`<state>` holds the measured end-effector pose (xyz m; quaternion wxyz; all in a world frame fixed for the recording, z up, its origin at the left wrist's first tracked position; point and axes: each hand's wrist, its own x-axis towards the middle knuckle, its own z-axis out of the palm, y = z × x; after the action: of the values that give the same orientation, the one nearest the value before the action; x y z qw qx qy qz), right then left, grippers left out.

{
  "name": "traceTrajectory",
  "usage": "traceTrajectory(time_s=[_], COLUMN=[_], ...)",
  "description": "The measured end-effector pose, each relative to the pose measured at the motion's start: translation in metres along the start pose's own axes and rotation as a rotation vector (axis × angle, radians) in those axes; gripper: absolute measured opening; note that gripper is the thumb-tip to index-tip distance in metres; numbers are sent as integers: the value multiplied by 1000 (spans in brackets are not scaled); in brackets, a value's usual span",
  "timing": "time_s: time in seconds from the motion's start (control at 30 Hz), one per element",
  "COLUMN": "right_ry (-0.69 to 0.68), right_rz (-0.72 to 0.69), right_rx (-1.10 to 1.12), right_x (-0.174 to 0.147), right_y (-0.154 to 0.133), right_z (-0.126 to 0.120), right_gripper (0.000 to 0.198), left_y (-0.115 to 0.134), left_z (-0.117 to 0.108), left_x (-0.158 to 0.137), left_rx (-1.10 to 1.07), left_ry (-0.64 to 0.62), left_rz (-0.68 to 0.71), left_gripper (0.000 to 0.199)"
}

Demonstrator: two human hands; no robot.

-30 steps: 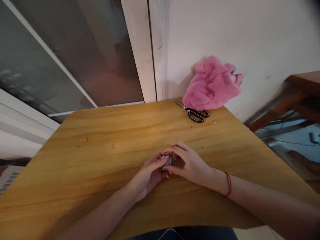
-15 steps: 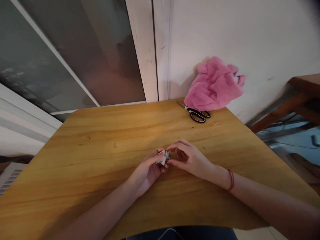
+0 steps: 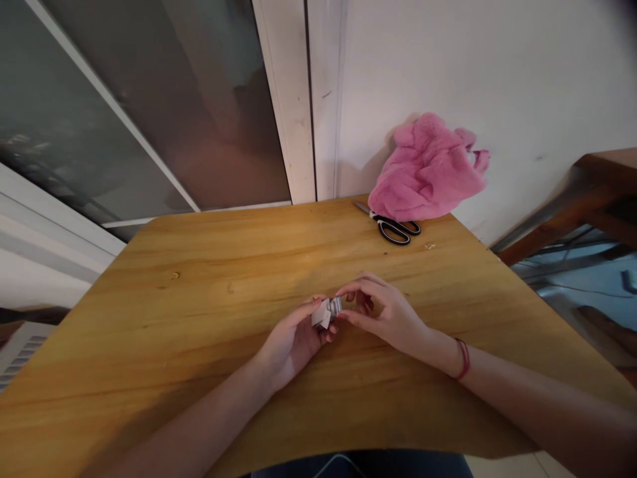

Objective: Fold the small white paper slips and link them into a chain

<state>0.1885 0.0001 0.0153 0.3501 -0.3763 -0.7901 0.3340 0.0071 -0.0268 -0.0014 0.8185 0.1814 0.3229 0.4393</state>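
Note:
A small white-and-grey object [image 3: 321,315] with a pale, paper-like flap is held above the table; its exact kind is too small to tell. My left hand [image 3: 296,338] holds it from the left, thumb on top and fingers curled beneath. From the other side, my right hand [image 3: 385,307] has its thumb and index finger at the object's greyish right end, in a loose pinch around it. The other right fingers are bent inward.
On the wooden table [image 3: 239,259], black-handled scissors [image 3: 393,229] lie at the back right, beside a bunched pink plush cloth [image 3: 428,169] against the wall. A tiny yellowish bit [image 3: 175,275] lies at left. A wooden piece of furniture [image 3: 562,219] stands at right.
My right hand has shifted slightly to the right, and more of the object's right end shows between its fingertips. My left thumb has slid back, baring more of the white flap.

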Motion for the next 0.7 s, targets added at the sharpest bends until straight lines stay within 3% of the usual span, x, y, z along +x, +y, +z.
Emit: traceTrajectory(time_s=[0.23, 0.5, 0.7], right_ry=[26, 63, 181], right_rz=[12, 139, 197], right_rx=[60, 240, 314], right_x=[0, 0, 1], right_y=[-1, 4, 6], right_z=[-2, 5, 5], right_gripper=[19, 13, 10], left_y=[1, 2, 0], left_z=[-1, -2, -1], left_x=[0, 2, 2], left_rx=[-21, 16, 21], left_ry=[31, 27, -1], left_rz=[5, 14, 17], left_gripper=[13, 13, 12])
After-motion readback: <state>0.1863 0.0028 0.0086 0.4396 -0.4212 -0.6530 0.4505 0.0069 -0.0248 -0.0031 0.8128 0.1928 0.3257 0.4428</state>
